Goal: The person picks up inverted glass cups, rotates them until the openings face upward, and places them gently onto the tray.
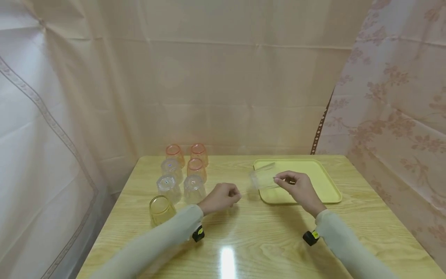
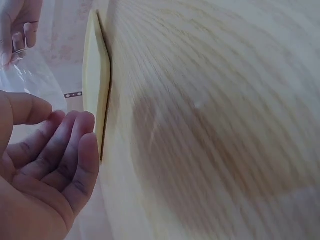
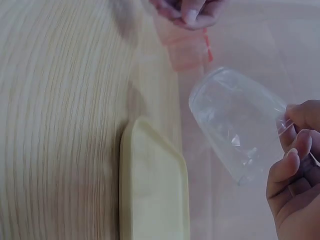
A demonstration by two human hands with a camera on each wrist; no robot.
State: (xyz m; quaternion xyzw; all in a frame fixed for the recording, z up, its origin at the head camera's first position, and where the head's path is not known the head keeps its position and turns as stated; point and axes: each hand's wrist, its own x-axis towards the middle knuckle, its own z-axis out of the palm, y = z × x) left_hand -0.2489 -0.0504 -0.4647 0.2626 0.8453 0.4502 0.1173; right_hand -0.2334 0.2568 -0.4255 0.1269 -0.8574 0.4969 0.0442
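My right hand (image 1: 299, 189) pinches a clear cup (image 3: 232, 117) at its rim between thumb and fingers. The cup lies on its side in the air, its base pointing left, over the left edge of the yellow tray (image 1: 322, 180). My left hand (image 1: 220, 197) hovers above the table to the left of the tray, fingers loosely curled and nothing in them. In the left wrist view, the left thumb and fingertips (image 2: 86, 120) stand close together, with the held cup behind them.
Left of my left hand, several cups stand upside down on the wooden table (image 1: 265, 240): orange ones (image 1: 198, 155) at the back, clear ones (image 1: 168, 188) in the middle, a yellow cup (image 1: 161, 211) at the front beside my left sleeve. A curtain (image 1: 223, 77) hangs behind the table.
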